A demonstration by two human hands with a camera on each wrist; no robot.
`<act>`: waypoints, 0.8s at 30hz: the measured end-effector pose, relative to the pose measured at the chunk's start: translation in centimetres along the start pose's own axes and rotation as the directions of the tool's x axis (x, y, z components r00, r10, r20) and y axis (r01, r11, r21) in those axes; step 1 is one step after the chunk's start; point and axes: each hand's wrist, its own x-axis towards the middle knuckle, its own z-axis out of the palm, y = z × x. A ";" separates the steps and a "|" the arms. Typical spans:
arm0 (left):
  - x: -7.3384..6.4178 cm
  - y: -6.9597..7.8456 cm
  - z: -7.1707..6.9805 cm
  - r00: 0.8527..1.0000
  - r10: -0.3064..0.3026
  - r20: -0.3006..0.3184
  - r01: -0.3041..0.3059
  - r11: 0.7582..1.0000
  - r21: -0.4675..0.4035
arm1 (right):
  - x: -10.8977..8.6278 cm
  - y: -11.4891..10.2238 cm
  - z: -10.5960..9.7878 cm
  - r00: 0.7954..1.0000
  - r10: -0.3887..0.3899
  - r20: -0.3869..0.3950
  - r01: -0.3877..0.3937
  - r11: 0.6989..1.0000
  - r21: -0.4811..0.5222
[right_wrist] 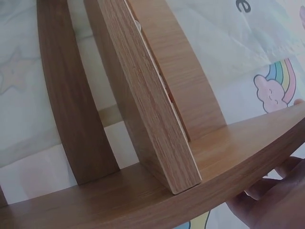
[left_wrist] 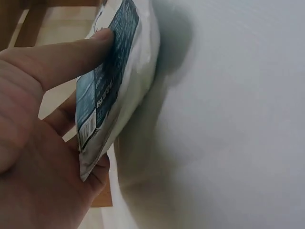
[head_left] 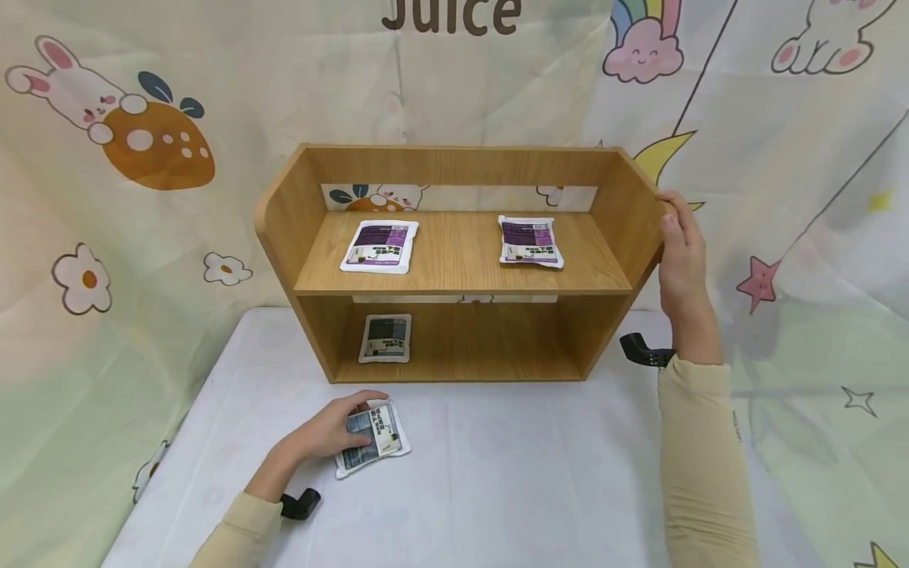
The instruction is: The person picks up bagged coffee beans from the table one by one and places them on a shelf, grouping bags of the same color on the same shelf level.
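Note:
My left hand [head_left: 323, 430] holds a flat white packet with a blue label [head_left: 387, 430] just in front of the shelf's lower left corner. In the left wrist view the thumb presses on the label of that packet [left_wrist: 107, 90], with the other fingers behind it, and the packet looks tilted. At the right, my right hand [head_left: 683, 272] grips the upper front edge of the side panel of a two-tier wooden shelf [head_left: 454, 292]. Seen from the right wrist, the fingers [right_wrist: 281, 191] lie along the outside of that panel.
Two purple-labelled packets lie on the upper tier, one at the left [head_left: 379, 246] and one at the right [head_left: 530, 241]. A dark-labelled packet [head_left: 386, 339] lies at the left of the lower tier. A white cloth [head_left: 497, 473] covers the table; a cartoon-printed curtain [head_left: 227, 95] hangs behind.

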 end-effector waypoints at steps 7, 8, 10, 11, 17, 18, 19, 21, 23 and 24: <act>2.0 1.5 0.1 0.999 0.038 0.018 -0.039 0.997 0.066 | -0.1 -0.2 0.0 1.000 -0.006 0.010 0.006 1.000 -0.009; 2.3 1.7 0.3 0.999 0.044 0.018 -0.046 0.997 0.069 | -0.2 -0.2 0.0 1.000 -0.008 0.011 0.008 1.000 -0.010; 2.9 1.9 0.7 0.998 0.068 0.009 -0.068 0.995 0.073 | -0.2 -0.1 0.0 1.000 -0.008 0.010 0.008 1.000 -0.013; 3.1 2.0 0.9 0.997 0.078 -0.002 -0.077 0.994 0.079 | -0.2 -0.1 -0.1 1.000 -0.009 0.009 0.009 1.000 -0.018; 2.4 2.5 2.1 0.994 0.059 -0.089 -0.040 0.980 0.196 | 0.0 0.1 -0.3 1.000 0.000 0.000 0.000 1.000 -0.024; 1.9 2.6 2.2 0.994 0.047 -0.099 -0.025 0.977 0.214 | 0.0 0.1 -0.3 1.000 -0.002 0.000 0.002 1.000 -0.019; 1.4 2.6 2.2 0.994 0.032 -0.104 -0.008 0.974 0.225 | -0.1 0.1 -0.2 1.000 -0.007 0.001 0.007 1.000 -0.009; 0.4 2.5 2.2 0.993 0.006 -0.116 0.021 0.974 0.226 | -0.1 0.1 -0.1 1.000 -0.017 0.001 0.017 1.000 0.009; -0.7 2.2 2.1 0.991 -0.031 -0.133 0.060 0.974 0.221 | -0.2 0.1 0.1 0.999 -0.032 0.005 0.031 0.999 0.020; -1.2 2.1 2.0 0.988 -0.054 -0.142 0.084 0.973 0.216 | -0.3 0.1 0.2 0.999 -0.038 0.009 0.038 0.999 0.023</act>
